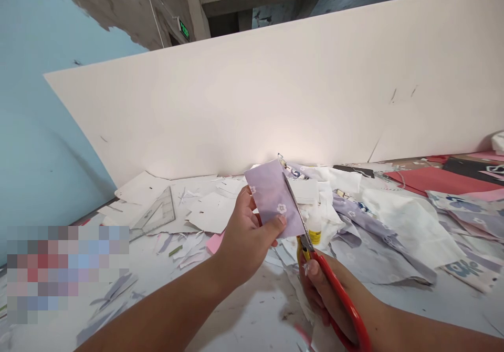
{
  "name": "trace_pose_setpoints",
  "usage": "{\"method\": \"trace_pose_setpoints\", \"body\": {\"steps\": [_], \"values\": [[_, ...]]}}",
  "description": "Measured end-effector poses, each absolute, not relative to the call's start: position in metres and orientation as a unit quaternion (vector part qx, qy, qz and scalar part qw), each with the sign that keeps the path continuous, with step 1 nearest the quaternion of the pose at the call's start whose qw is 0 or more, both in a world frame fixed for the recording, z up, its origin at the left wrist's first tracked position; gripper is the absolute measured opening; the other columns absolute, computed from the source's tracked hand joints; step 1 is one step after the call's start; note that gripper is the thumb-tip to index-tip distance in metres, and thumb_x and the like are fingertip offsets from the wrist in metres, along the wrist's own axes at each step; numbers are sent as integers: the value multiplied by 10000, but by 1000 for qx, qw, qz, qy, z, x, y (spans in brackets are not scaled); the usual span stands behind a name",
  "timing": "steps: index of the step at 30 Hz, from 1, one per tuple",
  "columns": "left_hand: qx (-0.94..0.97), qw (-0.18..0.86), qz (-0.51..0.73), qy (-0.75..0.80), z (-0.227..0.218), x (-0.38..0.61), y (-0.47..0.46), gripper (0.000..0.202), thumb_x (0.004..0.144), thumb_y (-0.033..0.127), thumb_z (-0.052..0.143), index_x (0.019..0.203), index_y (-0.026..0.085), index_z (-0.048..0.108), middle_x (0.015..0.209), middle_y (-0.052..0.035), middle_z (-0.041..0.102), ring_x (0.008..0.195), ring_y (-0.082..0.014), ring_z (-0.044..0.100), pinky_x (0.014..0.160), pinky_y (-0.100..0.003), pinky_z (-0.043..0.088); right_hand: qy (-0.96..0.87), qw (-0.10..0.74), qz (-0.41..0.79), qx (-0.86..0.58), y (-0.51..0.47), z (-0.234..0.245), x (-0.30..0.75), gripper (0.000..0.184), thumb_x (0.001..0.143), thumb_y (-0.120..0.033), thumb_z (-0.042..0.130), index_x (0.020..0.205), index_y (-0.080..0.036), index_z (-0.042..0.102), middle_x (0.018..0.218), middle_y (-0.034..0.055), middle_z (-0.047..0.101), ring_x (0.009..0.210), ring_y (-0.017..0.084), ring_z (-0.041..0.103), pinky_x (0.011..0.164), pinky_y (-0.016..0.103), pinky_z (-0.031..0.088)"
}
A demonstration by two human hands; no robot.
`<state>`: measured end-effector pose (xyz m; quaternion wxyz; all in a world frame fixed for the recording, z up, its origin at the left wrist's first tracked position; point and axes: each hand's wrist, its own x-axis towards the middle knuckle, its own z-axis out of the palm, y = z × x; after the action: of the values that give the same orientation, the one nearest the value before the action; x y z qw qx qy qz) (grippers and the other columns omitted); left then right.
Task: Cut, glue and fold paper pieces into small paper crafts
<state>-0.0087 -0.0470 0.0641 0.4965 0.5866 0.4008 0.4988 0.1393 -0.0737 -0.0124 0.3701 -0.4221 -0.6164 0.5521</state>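
My left hand (252,231) pinches a lilac piece of fabric (271,189) printed with white flowers, thumb on its front and fingers behind. In my right hand (334,283) are red-handled scissors (342,294), gripped around the handles. Their blades point up and lie along the right edge of the lilac piece; whether they are parted is hard to make out. Something yellow, partly hidden, shows by the right fingers near the blades' pivot. Just behind the scissors stands a small clear bottle with a yellow label (314,231).
Offcuts and fabric strips (189,249) litter the white table. A clear set square (157,213) lies at the left, near white card sheets (214,211). Lilac floral cloth (374,252), white cloth (409,226) and red sheets (444,181) spread rightward. A white panel (252,100) rises behind.
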Motion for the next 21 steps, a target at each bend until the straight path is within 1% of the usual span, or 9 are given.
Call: {"method": "trace_pose_setpoints", "body": {"steps": [3, 5, 9, 12, 16, 21], "values": [[587, 494, 505, 395, 59, -8, -45, 352, 709, 271, 645, 991, 242, 436, 840, 14, 573, 571, -78, 506, 500, -208, 428, -631, 386, 550, -389, -73, -16, 144, 465, 825, -666, 269, 691, -226, 337, 533, -85, 284, 462, 87, 263, 448, 237, 264], [591, 489, 508, 392, 55, -8, -44, 350, 716, 267, 637, 1007, 247, 445, 837, 16, 574, 572, -79, 507, 495, -204, 429, -653, 391, 532, -372, -72, -17, 147, 447, 844, -643, 264, 723, -224, 363, 576, -73, 294, 495, 96, 255, 478, 248, 285], [606, 478, 498, 395, 48, -7, -43, 334, 743, 240, 605, 1036, 252, 445, 903, 4, 577, 584, -70, 511, 491, -192, 431, -653, 401, 530, -363, -70, -18, 151, 438, 850, -632, 262, 725, -227, 375, 603, -65, 283, 512, 105, 243, 470, 250, 279], [613, 479, 488, 396, 48, -7, -44, 321, 756, 229, 589, 1041, 251, 444, 908, 6, 579, 582, -62, 502, 492, -183, 429, -647, 407, 532, -364, -69, -17, 149, 436, 859, -617, 267, 696, -226, 367, 587, -66, 291, 498, 101, 248, 468, 247, 283], [611, 490, 479, 398, 48, -6, -45, 347, 747, 231, 595, 1057, 254, 442, 888, 11, 578, 585, -66, 498, 486, -179, 423, -637, 409, 534, -377, -69, -14, 146, 488, 838, -654, 246, 626, -225, 338, 509, -73, 290, 453, 96, 244, 450, 253, 267], [603, 492, 482, 402, 45, -6, -43, 346, 734, 243, 604, 1039, 239, 441, 856, 5, 570, 589, -75, 496, 488, -185, 418, -621, 381, 545, -415, -68, -10, 143, 553, 748, -753, 266, 578, -230, 324, 447, -78, 281, 408, 90, 235, 399, 247, 230]]}}
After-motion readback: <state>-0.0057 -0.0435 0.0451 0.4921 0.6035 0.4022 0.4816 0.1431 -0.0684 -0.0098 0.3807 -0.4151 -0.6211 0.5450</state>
